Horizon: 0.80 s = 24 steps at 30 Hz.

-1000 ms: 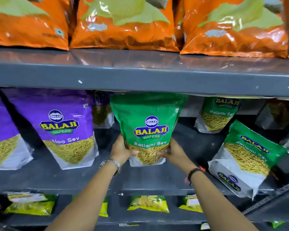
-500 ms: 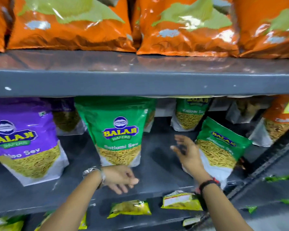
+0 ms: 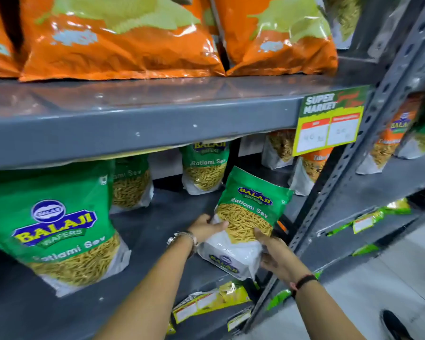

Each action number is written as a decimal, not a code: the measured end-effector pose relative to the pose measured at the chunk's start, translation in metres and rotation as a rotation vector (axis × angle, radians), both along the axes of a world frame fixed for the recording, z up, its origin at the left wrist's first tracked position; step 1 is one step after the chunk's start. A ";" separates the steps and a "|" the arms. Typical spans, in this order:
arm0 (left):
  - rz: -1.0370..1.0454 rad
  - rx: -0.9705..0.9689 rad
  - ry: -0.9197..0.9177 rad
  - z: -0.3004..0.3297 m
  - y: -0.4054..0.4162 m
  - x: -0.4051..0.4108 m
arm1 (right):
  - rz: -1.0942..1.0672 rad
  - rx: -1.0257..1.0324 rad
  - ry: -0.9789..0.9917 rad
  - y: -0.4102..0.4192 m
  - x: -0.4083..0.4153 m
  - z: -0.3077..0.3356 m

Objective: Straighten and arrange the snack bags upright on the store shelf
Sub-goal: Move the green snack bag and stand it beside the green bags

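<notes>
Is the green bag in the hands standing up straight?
No, the green bag leans back tilted, held between the left hand and right hand.

A single head-worn view is given, aimed forward and down at the middle shelf (image 3: 142,136) from close range. The shelving is seen at a slant, with the upright post (image 3: 341,182) at right and the floor beyond it.

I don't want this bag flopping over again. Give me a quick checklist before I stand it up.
1. Both hands on the tilted bag: left hand and right hand grip it, ok.
2. Bag upright: leaning back, base off the front edge, not ok.
3. Free shelf space to its left: ok.
4. Clear of the post: close, cannot tell.
5. Bag intact: no tear visible, ok.
</notes>
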State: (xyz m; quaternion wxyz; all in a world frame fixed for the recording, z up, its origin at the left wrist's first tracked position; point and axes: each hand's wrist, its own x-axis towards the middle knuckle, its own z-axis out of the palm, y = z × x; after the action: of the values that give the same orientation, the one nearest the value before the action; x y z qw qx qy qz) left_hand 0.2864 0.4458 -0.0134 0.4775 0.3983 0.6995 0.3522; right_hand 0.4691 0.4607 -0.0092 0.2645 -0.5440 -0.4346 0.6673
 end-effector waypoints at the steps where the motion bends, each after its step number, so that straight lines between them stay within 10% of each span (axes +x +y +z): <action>1: 0.007 0.015 0.008 0.004 -0.001 0.003 | -0.018 -0.009 0.030 0.002 0.003 -0.002; 24: -0.020 0.323 -0.007 0.040 -0.129 0.043 | 0.254 0.567 0.157 -0.076 0.059 0.018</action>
State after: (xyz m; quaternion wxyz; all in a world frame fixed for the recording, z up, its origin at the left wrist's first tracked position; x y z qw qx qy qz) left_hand 0.3298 0.3173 0.0270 0.4130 0.4755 0.6282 0.4569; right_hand 0.5280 0.3850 0.0092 0.3528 -0.3368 -0.6460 0.5872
